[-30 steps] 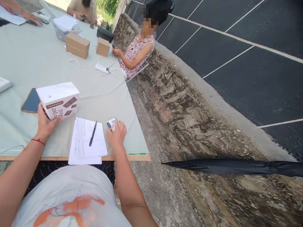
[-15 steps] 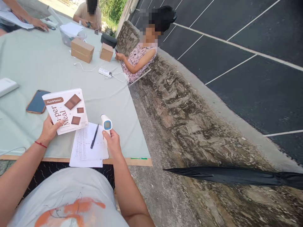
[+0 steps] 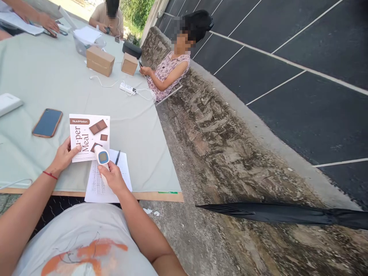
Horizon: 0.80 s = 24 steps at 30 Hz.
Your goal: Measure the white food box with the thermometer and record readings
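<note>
My left hand grips a white box printed with brown chocolate squares, its thumb across the front and the other fingers hidden behind. A white infrared thermometer with a blue-rimmed display is held in my right hand, fingers wrapped round its handle. The thermometer's head overlaps the box's lower right corner; whether they touch I cannot tell. Under my right hand lie printed sheets of paper, and a black pen rests on them, partly hidden by that hand.
Left of the box lies a phone, with a white device beyond. Cardboard boxes, a plastic tub and a power strip stand farther back. One person sits at the right edge; others are at the far end.
My right hand has brought the thermometer left, in front of the box. The box has shifted slightly right and turned more upright. The phone is now fully uncovered.
</note>
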### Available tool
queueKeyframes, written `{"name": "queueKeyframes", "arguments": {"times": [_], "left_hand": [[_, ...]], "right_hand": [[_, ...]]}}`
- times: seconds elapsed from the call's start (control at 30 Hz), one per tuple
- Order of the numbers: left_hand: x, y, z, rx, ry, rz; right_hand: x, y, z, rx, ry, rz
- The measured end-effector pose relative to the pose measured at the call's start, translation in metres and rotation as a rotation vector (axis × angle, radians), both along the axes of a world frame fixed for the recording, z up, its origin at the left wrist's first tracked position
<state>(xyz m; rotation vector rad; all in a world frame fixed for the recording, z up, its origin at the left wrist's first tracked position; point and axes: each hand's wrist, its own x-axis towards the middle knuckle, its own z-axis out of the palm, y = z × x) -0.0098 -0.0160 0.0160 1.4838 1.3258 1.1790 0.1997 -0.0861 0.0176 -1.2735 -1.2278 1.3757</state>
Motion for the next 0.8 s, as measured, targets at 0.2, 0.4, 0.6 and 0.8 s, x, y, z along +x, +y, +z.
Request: {"name": "queueKeyframes", "arguments": {"times": [0.2, 0.4, 0.6, 0.8], "left_hand": [[0.0004, 0.0001, -0.0003, 0.007, -0.02, -0.015], [0.0013, -0.0008, 0.0029, 0.002, -0.025, -0.014], [0.0001, -0.0006, 0.0031, 0.011, -0.017, -0.013], [-0.0005, -0.0009, 0.0032, 0.018, -0.019, -0.022]], "right_hand": [[-0.0036, 0.001, -0.009, 0.019, -0.028, -0.022], [-0.0035, -0.0004, -0.0054, 0.005, -0.026, -0.019], [-0.0055, -0.0008, -0.0055, 0.006, -0.019, -0.021], [-0.0055, -0.0018, -0.0069, 0.017, -0.022, -0.011]]}}
